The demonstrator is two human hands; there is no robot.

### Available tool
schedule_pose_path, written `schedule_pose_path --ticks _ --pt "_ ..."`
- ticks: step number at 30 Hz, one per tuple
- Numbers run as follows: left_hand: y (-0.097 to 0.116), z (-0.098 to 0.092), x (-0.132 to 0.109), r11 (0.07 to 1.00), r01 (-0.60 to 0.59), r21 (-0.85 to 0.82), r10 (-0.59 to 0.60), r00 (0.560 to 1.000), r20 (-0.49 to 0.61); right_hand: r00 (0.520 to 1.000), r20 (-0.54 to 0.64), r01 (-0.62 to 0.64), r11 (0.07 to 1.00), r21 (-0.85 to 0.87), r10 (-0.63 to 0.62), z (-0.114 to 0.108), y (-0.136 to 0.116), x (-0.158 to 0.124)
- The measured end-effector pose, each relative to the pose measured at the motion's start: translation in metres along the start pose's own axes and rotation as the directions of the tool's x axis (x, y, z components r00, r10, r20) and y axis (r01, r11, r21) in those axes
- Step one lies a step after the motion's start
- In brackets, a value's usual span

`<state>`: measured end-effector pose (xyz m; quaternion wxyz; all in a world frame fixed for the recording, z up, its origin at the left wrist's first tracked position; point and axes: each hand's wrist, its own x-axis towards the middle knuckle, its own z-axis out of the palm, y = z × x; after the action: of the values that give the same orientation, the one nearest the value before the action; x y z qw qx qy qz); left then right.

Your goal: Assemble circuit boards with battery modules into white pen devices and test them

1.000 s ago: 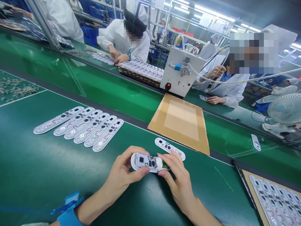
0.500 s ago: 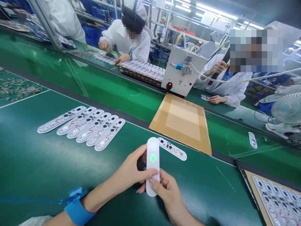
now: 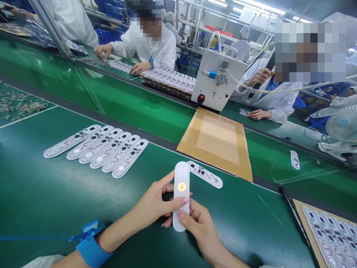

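A white, slim device panel (image 3: 181, 216) with rounded ends stands upright between my hands. Its face carries a digit display and a round light glowing yellow-orange. My left hand (image 3: 158, 201) grips it from the left, thumb across the front and fingers behind. From the right, my right hand (image 3: 199, 227) closes on its lower part, thumb on the front edge. Just behind it lies a similar panel (image 3: 208, 175), circuit side up. A row of several such panels (image 3: 104, 150) with wires and boards showing rests on the green bench to the left. A blue wrist strap (image 3: 93, 247) circles my left wrist.
A cardboard sheet (image 3: 214, 143) lies across the bench edge and green belt (image 3: 134, 111). One panel (image 3: 295, 160) is on the belt. More panels fill a board (image 3: 331, 234) at right. Small parts (image 3: 22, 104) lie far left. Beyond stand a machine box (image 3: 219, 80) and co-workers.
The round light on the held panel has turned from green to yellow-orange. The panel on the belt has shifted left. A co-worker's hand across the belt has moved left to the small parts.
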<state>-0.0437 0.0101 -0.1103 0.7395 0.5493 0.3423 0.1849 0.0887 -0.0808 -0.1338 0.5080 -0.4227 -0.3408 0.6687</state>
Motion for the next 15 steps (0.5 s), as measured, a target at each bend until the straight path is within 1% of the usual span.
schedule_pose_path --ticks 7,15 --pt "-0.0006 0.0004 -0.0007 1.000 0.002 -0.014 -0.002 1.000 -0.002 1.000 0.018 0.006 1.000 0.008 -0.006 -0.0011 0.0006 0.0001" --pt "-0.0048 -0.0019 0.0012 0.998 -0.016 -0.064 0.018 0.999 0.028 1.000 -0.006 0.013 0.999 0.034 -0.013 -0.0003 -0.0011 0.0009"
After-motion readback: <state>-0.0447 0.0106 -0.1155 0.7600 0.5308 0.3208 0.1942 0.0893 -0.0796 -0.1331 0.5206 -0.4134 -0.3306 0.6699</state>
